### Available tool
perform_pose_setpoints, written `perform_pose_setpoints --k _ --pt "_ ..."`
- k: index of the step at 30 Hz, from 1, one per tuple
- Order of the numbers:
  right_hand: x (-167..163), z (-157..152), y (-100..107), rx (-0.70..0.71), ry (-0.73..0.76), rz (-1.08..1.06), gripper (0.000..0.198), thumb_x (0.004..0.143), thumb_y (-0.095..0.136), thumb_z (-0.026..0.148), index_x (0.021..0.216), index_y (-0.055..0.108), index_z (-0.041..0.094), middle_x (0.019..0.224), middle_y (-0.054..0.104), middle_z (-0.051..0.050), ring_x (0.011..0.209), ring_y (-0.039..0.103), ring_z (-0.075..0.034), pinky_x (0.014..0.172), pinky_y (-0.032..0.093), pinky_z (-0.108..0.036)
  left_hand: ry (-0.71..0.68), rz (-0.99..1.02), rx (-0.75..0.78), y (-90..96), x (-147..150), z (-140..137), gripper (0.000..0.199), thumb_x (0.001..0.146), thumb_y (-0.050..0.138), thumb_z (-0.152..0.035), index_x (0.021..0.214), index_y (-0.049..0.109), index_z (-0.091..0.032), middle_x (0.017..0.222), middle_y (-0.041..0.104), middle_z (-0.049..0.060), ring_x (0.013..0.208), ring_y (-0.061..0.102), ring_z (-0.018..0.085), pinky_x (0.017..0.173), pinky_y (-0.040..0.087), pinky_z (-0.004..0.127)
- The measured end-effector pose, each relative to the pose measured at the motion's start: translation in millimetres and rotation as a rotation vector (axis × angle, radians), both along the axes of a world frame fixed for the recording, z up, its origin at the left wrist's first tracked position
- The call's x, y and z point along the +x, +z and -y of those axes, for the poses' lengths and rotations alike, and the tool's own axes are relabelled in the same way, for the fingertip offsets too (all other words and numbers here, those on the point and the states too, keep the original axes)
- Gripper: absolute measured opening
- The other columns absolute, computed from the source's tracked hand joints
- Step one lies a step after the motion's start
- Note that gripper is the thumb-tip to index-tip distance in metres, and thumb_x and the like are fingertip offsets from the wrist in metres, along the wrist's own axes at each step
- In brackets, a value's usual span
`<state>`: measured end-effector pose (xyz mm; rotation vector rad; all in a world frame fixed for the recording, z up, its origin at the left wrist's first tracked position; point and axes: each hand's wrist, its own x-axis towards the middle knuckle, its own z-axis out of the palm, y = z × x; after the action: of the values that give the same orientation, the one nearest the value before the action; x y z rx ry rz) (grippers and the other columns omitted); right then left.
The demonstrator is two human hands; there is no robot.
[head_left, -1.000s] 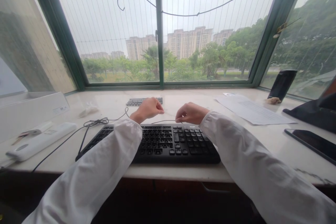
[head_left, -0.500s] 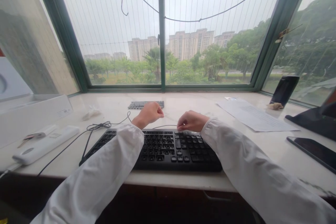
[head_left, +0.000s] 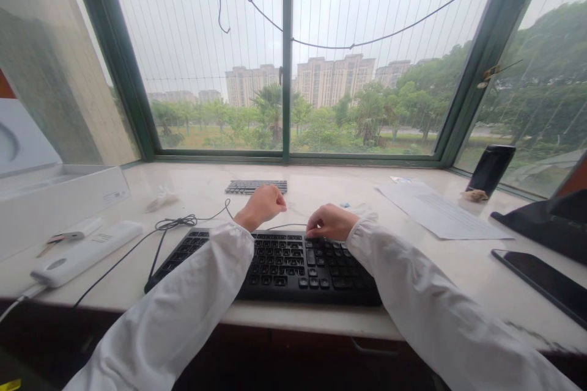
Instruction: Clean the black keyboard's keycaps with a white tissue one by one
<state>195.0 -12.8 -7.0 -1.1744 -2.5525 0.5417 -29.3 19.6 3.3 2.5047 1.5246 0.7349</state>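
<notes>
A black keyboard (head_left: pixel 275 256) lies along the front of the counter, its left and middle key sockets mostly bare of caps, with caps on the keys at right. My right hand (head_left: pixel 331 223) is at the keyboard's back edge, fingers pinched down at the top row; whatever they hold is hidden. Beyond the keyboard, my left hand (head_left: pixel 262 208) hovers with fingers curled together, and I cannot see what is in them. Just behind it, loose keycaps (head_left: pixel 250 186) are laid out in rows, partly covered by that hand.
At left are a white power strip (head_left: pixel 87 253), a thin black cable (head_left: pixel 177 221) and a white box (head_left: pixel 92 189). On the right lie paper sheets (head_left: pixel 440 211) and a dark phone (head_left: pixel 543 284). A second phone (head_left: pixel 491 170) leans upright near the window.
My right hand has shifted slightly left and lower against the keyboard's top row. My left hand stays nearly in place, still curled. The camera view has tilted a little.
</notes>
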Motion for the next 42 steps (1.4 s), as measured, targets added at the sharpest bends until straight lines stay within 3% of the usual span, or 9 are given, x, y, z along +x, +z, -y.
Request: perform_pose_setpoints --k 8,11,14,18,22,26,32,36,42 --pt "18 -2 9 -0.056 0.003 -0.029 0.033 0.074 0.068 0.043 0.085 0.078 0.014 0.071 0.07 -0.005 0.065 0.056 -0.015 0.063 0.04 -0.026 0.02 0.009 0.04 2.5 2 5 0.009 0.073 0.069 -0.021 0.075 0.078 -0.019 0.075 0.074 0.004 0.074 0.067 0.018 0.075 0.051 0.027" --pt "14 0 8 -0.091 0.076 -0.188 0.045 0.076 0.064 0.054 0.089 0.077 0.012 0.075 0.07 -0.006 0.067 0.055 -0.015 0.063 0.041 -0.026 0.048 0.025 0.07 8.6 2 10 0.01 0.076 0.068 -0.021 0.077 0.077 -0.019 0.08 0.075 0.005 0.078 0.068 0.018 0.078 0.051 0.028" --pt "5 1 2 -0.098 0.164 -0.145 0.046 0.071 0.069 0.057 0.086 0.078 0.015 0.072 0.068 -0.005 0.065 0.052 -0.013 0.062 0.04 -0.026 0.066 0.029 0.082 15.0 2 19 0.01 0.076 0.068 -0.022 0.075 0.077 -0.018 0.08 0.075 0.005 0.077 0.068 0.018 0.078 0.051 0.029" --pt "5 -2 -2 -0.019 0.171 -0.12 0.044 0.07 0.07 0.058 0.083 0.079 0.018 0.074 0.065 -0.004 0.065 0.05 -0.012 0.062 0.04 -0.025 0.042 0.06 0.091 22.4 0 48 0.012 0.078 0.067 -0.026 0.079 0.077 -0.019 0.08 0.075 0.004 0.077 0.068 0.018 0.083 0.051 0.03" --pt "18 -8 0 -0.058 0.157 -0.006 0.046 0.067 0.071 0.06 0.081 0.079 0.018 0.069 0.064 -0.003 0.063 0.05 -0.012 0.06 0.039 -0.025 -0.025 0.099 0.091 21.6 -7 96 0.013 0.081 0.065 -0.026 0.082 0.077 -0.022 0.085 0.075 0.001 0.082 0.068 0.017 0.083 0.051 0.029" --pt "22 -8 2 -0.069 0.237 -0.069 0.048 0.07 0.069 0.061 0.085 0.078 0.016 0.073 0.066 -0.004 0.066 0.052 -0.012 0.063 0.04 -0.025 0.075 0.115 0.098 4.6 -18 144 0.01 0.081 0.067 -0.029 0.081 0.076 -0.026 0.084 0.075 0.0 0.081 0.068 0.018 0.08 0.05 0.03" --pt "15 3 4 -0.135 0.29 0.017 0.048 0.067 0.071 0.06 0.085 0.079 0.016 0.069 0.066 -0.003 0.065 0.055 -0.012 0.063 0.04 -0.025 0.191 0.204 0.14 -38.4 -34 192 0.012 0.084 0.064 -0.029 0.09 0.074 -0.028 0.094 0.073 0.0 0.083 0.068 0.016 0.076 0.049 0.026" --pt "13 11 8 -0.154 0.339 0.019 0.049 0.066 0.072 0.059 0.082 0.079 0.014 0.066 0.065 -0.003 0.062 0.053 -0.011 0.061 0.04 -0.024 0.207 0.223 0.147 -58.0 -36 208 0.014 0.086 0.062 -0.03 0.094 0.074 -0.029 0.095 0.071 -0.001 0.081 0.067 0.015 0.074 0.048 0.025" --pt "5 15 8 -0.113 0.348 -0.123 0.049 0.069 0.071 0.059 0.085 0.078 0.013 0.068 0.063 -0.003 0.063 0.052 -0.011 0.06 0.039 -0.025 0.246 0.222 0.155 -64.9 -31 213 0.016 0.088 0.06 -0.032 0.094 0.074 -0.029 0.095 0.071 -0.001 0.079 0.067 0.015 0.069 0.047 0.024"
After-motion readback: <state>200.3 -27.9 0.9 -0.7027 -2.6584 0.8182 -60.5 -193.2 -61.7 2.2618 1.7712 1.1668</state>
